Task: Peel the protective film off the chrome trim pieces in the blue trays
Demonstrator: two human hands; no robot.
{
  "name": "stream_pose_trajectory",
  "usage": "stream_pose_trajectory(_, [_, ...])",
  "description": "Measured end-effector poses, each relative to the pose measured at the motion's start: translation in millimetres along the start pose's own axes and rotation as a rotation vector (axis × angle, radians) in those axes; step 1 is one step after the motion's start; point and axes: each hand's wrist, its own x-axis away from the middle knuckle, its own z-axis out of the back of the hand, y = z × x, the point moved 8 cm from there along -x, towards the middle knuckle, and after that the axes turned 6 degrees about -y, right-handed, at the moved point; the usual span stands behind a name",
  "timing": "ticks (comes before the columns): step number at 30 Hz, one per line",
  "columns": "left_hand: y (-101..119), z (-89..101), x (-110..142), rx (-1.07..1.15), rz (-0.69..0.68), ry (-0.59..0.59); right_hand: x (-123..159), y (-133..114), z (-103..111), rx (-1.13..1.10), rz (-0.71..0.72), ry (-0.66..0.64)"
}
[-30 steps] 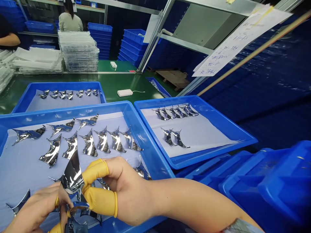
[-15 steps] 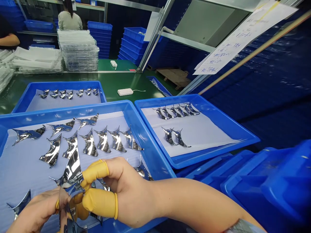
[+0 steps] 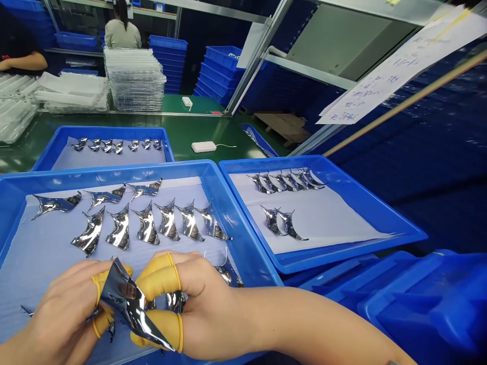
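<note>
Between my two hands is a shiny chrome curved piece [image 3: 131,304] with pointed ends, raised above the near blue tray [image 3: 243,228]. My left hand [image 3: 63,309] grips its left side with fingers in yellow finger cots. From the other side, my right hand [image 3: 201,304] pinches it between thumb and fingers, also in yellow cots. Some fingertips are hidden behind the piece. Similar chrome pieces [image 3: 147,225] lie in rows on the white liner of the near tray. Others beneath my hands are partly covered.
To the right, another blue tray [image 3: 380,218] holds chrome pieces; a third tray [image 3: 169,147] stands behind. A white device [image 3: 203,147] lies on the green table [image 3: 228,121]. Clear plastic trays [image 3: 135,81] are stacked further back, near two people. Blue bins [image 3: 426,299] sit at lower right.
The chrome piece has been turned, so its broad face now shows and its point slants down to the right. My left hand has come up further into view. The camera view has shifted slightly.
</note>
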Motion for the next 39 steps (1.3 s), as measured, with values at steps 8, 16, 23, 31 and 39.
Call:
stream_pose_trajectory(8, [0, 1.3, 4, -0.021, -0.004, 0.018, 0, 2, 1, 0.117, -0.01, -0.021])
stream_pose_trajectory(16, [0, -2.0, 6, 0.001, -0.036, 0.017, 0, 8, 5, 0.13, -0.086, -0.026])
stream_pose_trajectory(23, [9, 4.3, -4, 0.001, -0.005, 0.044, 3, 33, 4, -0.183, -0.454, -0.02])
stream_pose_trajectory(31, [6, 7.3, -3, 0.092, 0.076, 0.072, 20, 59, 7, -0.454, -0.73, 0.133])
stream_pose_trajectory(39, [6, 11.6, -7, 0.108, 0.102, 0.092, 19, 65, 10, -0.558, -0.7, 0.216])
